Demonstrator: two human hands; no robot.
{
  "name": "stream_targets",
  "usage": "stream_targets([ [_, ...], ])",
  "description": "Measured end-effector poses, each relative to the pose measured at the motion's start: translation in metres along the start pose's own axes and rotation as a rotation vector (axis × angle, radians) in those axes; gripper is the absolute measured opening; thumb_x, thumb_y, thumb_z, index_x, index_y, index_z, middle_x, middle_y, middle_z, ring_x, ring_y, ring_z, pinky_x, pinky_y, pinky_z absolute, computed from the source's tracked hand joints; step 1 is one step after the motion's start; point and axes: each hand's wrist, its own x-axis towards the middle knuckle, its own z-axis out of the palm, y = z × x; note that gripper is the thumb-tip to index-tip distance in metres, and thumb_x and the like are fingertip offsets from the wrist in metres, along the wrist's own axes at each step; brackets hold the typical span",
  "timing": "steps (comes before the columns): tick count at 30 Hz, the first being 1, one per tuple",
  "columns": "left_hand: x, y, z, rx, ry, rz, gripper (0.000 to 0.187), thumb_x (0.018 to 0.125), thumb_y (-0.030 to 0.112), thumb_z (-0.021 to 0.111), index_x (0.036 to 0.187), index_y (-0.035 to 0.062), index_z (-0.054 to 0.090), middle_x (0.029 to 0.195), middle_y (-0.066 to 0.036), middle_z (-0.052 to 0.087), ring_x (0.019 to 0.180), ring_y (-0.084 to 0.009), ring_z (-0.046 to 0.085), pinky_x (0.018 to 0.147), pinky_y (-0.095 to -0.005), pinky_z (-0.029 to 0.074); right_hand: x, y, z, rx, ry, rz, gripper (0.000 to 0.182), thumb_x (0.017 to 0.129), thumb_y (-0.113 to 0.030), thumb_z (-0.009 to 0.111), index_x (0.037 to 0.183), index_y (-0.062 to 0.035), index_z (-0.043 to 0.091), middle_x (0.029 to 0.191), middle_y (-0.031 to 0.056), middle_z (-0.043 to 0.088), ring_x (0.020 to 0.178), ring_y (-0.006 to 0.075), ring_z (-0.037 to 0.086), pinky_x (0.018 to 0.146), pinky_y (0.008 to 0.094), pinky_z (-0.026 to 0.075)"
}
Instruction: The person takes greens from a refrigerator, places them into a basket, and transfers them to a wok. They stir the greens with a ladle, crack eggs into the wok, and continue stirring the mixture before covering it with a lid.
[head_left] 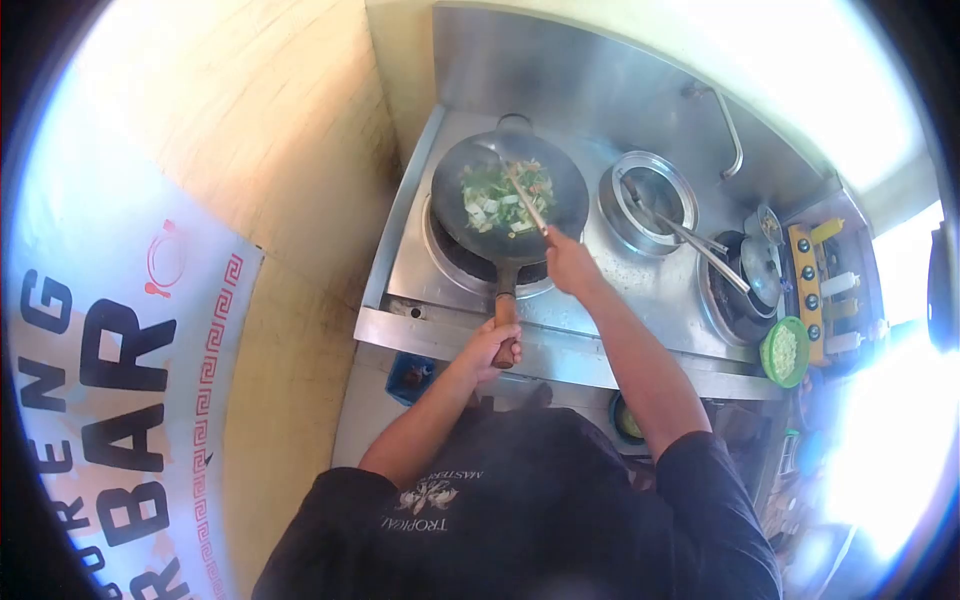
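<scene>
A dark wok sits over the left burner of a steel stove, holding chopped green and pale vegetables. My left hand is closed around the wok's wooden handle at the stove's front edge. Above the wok's right side, my right hand grips the handle of a metal spatula. The spatula's shaft reaches down into the vegetables, and its far end lies near the back of the wok.
Right of the wok stands a round metal pot with long-handled utensils across it. Farther right are another wok with a lid, a green basket and sauce bottles. A faucet rises behind; a wall borders the left.
</scene>
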Motion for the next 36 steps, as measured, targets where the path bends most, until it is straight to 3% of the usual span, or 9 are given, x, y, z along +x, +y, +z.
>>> stream_targets([
  [5, 0.001, 0.007, -0.018, 0.002, -0.009, -0.046, 0.021, 0.081, 0.004, 0.061, 0.098, 0.0062, 0.050, 0.079, -0.004, 0.052, 0.062, -0.0160, 0.055, 0.057, -0.0327, 0.049, -0.099, -0.036, -0.069, -0.456, -0.412, 0.077, 0.048, 0.088, -0.011, 0.043, 0.136, -0.0120, 0.036, 0.091, 0.0219, 0.061, 0.079, 0.0390, 0.064, 0.069, 0.0489, 0.051],
  [11, -0.053, -0.008, 0.076, 0.441, -0.251, 0.182, 0.018, 0.076, -0.006, 0.060, 0.089, 0.0040, 0.052, 0.077, -0.005, 0.054, 0.068, -0.0182, 0.059, 0.068, -0.0306, 0.051, -0.102, -0.037, -0.140, -0.718, -0.367, 0.064, 0.047, 0.087, -0.007, 0.044, 0.133, -0.0173, 0.044, 0.092, 0.0180, 0.060, 0.081, 0.0331, 0.065, 0.068, 0.0427, 0.052],
  [12, -0.038, -0.004, 0.067, 0.349, -0.141, 0.162, 0.013, 0.083, 0.010, 0.061, 0.088, 0.0035, 0.050, 0.074, -0.005, 0.052, 0.061, -0.0145, 0.053, 0.055, -0.0327, 0.046, -0.105, -0.040, -0.154, -0.718, -0.372, 0.062, 0.047, 0.087, -0.007, 0.044, 0.133, -0.0173, 0.044, 0.092, 0.0180, 0.060, 0.081, 0.0331, 0.065, 0.068, 0.0427, 0.052],
  [19, -0.019, 0.005, 0.054, -0.099, -0.034, -0.013, 0.016, 0.084, 0.008, 0.059, 0.094, 0.0052, 0.048, 0.076, -0.005, 0.050, 0.063, -0.0144, 0.053, 0.056, -0.0324, 0.045, -0.110, -0.038, -0.188, -0.927, -0.399, 0.086, 0.049, 0.086, -0.006, 0.045, 0.132, -0.0231, 0.045, 0.091, 0.0149, 0.059, 0.081, 0.0310, 0.064, 0.069, 0.0408, 0.051],
  [27, -0.002, 0.001, 0.009, -0.043, -0.032, -0.005, 0.023, 0.082, 0.005, 0.059, 0.099, 0.0079, 0.044, 0.077, -0.003, 0.049, 0.061, -0.0152, 0.053, 0.053, -0.0331, 0.047, -0.050, 0.065, -0.050, 0.015, 0.116, 0.080, 0.040, 0.088, -0.019, 0.050, 0.127, -0.0108, 0.050, 0.093, 0.0198, 0.064, 0.092, 0.0371, 0.061, 0.080, 0.0438, 0.047],
  [30, -0.005, -0.001, 0.004, -0.020, 0.003, 0.000, 0.025, 0.082, 0.004, 0.059, 0.102, 0.0079, 0.044, 0.077, -0.004, 0.049, 0.061, -0.0150, 0.053, 0.052, -0.0327, 0.047, -0.032, 0.029, -0.040, 0.555, -0.107, 0.579, 0.040, 0.091, -0.020, 0.049, 0.129, -0.0077, 0.049, 0.064, 0.0076, 0.057, 0.050, 0.0169, 0.055, 0.043, 0.0319, 0.044],
  [33, -0.003, 0.002, 0.002, -0.009, 0.027, 0.012, 0.027, 0.083, 0.004, 0.059, 0.104, 0.0077, 0.044, 0.077, -0.004, 0.049, 0.060, -0.0149, 0.053, 0.051, -0.0327, 0.047, -0.042, 0.016, -0.070, 0.634, -0.266, 0.532, 0.041, 0.092, -0.021, 0.049, 0.130, -0.0075, 0.048, 0.059, 0.0000, 0.047, 0.043, 0.0061, 0.042, 0.035, 0.0241, 0.033],
  [35, -0.001, -0.001, -0.002, -0.007, 0.029, 0.008, 0.028, 0.083, 0.004, 0.059, 0.105, 0.0077, 0.044, 0.077, -0.004, 0.049, 0.060, -0.0149, 0.053, 0.051, -0.0328, 0.047, -0.062, 0.020, -0.088, 0.548, -0.321, 0.563, 0.043, 0.090, -0.019, 0.051, 0.132, -0.0107, 0.047, 0.063, 0.0061, 0.055, 0.049, 0.0141, 0.052, 0.042, 0.0303, 0.042],
  [36, -0.001, -0.001, -0.003, -0.020, 0.027, -0.001, 0.028, 0.083, 0.004, 0.059, 0.106, 0.0077, 0.044, 0.077, -0.004, 0.049, 0.060, -0.0149, 0.053, 0.051, -0.0332, 0.047, -0.078, 0.030, -0.092, 0.276, -0.276, 0.298, 0.043, 0.090, -0.018, 0.050, 0.133, -0.0121, 0.046, 0.067, 0.0109, 0.058, 0.056, 0.0202, 0.057, 0.049, 0.0354, 0.045],
])
